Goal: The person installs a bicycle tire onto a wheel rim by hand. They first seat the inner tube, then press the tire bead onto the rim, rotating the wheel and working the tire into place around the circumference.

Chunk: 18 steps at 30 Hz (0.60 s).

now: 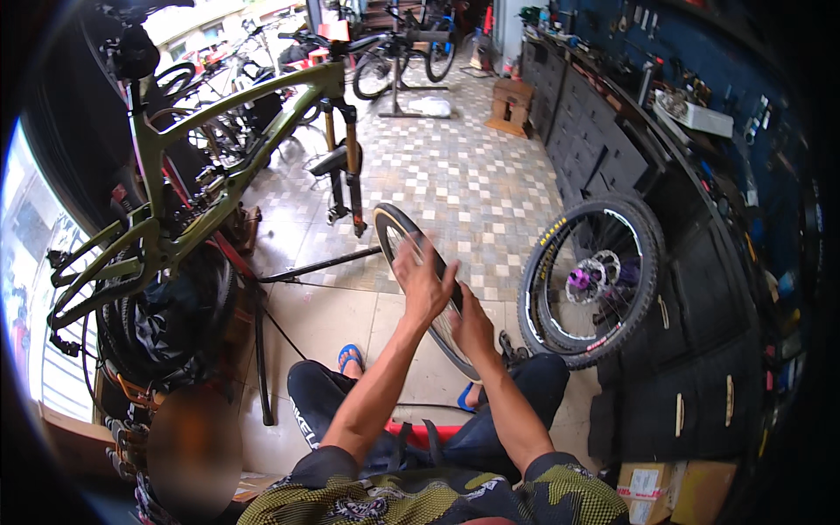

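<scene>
A bicycle wheel with a narrow black, tan-edged tyre stands upright and tilted between my knees. My left hand is at its upper part, with fingers spread and slightly blurred by motion. They overlap the tyre, and I cannot tell whether they touch it. Lower down, on the tyre's right side, my right hand is closed against the wheel. Its fingertips are partly hidden. My forearms cover some of the spokes and the lower rim.
A green bicycle frame with a fork hangs on a repair stand at left. Knobby mountain-bike wheels lean against dark drawers at right. Several bicycles stand farther back. A wooden stool and cardboard boxes rest on the floor.
</scene>
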Each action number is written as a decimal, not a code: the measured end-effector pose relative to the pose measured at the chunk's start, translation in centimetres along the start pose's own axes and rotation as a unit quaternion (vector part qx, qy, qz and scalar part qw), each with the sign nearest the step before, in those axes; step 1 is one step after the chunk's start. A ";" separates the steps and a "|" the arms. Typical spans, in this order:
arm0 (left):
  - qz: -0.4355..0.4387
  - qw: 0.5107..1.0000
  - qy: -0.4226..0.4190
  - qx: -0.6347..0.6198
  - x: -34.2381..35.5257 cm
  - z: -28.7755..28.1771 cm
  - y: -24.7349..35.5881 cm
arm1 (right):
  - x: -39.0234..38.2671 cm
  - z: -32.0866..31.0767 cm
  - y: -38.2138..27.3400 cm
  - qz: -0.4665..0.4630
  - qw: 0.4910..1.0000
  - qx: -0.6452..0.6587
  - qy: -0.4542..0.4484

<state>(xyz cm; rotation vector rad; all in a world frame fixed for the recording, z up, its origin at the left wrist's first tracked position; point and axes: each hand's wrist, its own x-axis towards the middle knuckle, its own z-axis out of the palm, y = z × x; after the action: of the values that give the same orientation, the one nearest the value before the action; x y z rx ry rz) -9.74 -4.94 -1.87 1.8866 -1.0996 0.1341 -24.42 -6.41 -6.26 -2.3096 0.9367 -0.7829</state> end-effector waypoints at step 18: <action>-0.138 0.920 -0.304 0.203 1.6 -17.9 -23.5 | 8.3 -4.7 7.2 -0.057 0.993 -0.062 -0.087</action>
<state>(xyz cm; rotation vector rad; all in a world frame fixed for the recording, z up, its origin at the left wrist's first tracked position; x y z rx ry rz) 14.32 11.76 -6.22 2.5354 -1.2533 -0.4491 -25.80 -18.25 -5.05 -2.5120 0.8013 -0.5708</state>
